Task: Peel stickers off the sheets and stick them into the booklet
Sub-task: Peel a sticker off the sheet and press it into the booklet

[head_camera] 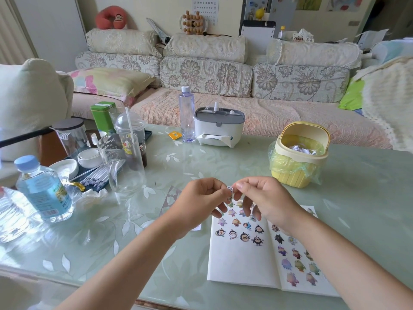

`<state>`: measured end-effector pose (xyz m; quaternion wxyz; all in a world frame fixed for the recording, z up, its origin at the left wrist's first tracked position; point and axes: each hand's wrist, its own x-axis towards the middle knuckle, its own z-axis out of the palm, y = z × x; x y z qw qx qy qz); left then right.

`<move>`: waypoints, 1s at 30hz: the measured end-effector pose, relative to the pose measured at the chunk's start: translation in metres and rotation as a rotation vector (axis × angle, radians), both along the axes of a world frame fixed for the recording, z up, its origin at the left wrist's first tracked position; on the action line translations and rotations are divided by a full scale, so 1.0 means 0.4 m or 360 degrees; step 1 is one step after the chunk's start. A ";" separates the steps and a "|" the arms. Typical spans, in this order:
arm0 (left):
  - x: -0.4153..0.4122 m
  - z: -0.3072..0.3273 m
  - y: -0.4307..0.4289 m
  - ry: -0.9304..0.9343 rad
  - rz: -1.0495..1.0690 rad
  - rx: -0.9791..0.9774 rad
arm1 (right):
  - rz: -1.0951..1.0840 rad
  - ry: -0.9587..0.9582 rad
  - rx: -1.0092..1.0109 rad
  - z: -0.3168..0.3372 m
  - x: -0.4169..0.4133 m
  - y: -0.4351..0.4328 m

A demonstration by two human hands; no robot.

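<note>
Now, left hand [204,199]: pinching small sticker [230,191], frame centre.
Right hand [266,198]: fingertips clamped on same sticker.
Booklet [241,260]: open, lower right, on counter [178,157], beneath hands.
Bin [299,155]: right, behind.

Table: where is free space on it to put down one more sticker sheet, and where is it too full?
Free patches on the table: right of the booklet, below the yellow bin; and the near left, between the water bottle and the booklet. Also the middle, between the tissue box and both hands. Crowded: the far left, around the glass jug and cups.
</note>
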<state>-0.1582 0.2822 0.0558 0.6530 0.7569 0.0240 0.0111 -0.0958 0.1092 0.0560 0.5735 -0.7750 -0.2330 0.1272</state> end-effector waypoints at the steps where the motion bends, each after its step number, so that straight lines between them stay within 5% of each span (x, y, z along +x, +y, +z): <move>1: 0.000 0.000 0.001 -0.0004 -0.0008 0.0008 | 0.0015 -0.0003 -0.0004 0.001 0.000 -0.001; 10: -0.004 -0.011 -0.016 -0.0056 0.0076 0.0070 | -0.0130 -0.0445 -0.0264 -0.010 -0.013 0.002; 21: -0.005 -0.011 -0.024 -0.0172 0.0219 -0.0096 | -0.0143 -0.0190 -0.0021 0.011 -0.012 0.003; 30: -0.005 -0.016 -0.040 -0.0092 0.0230 -0.0146 | -0.0316 -0.0412 -0.0053 0.016 -0.025 0.007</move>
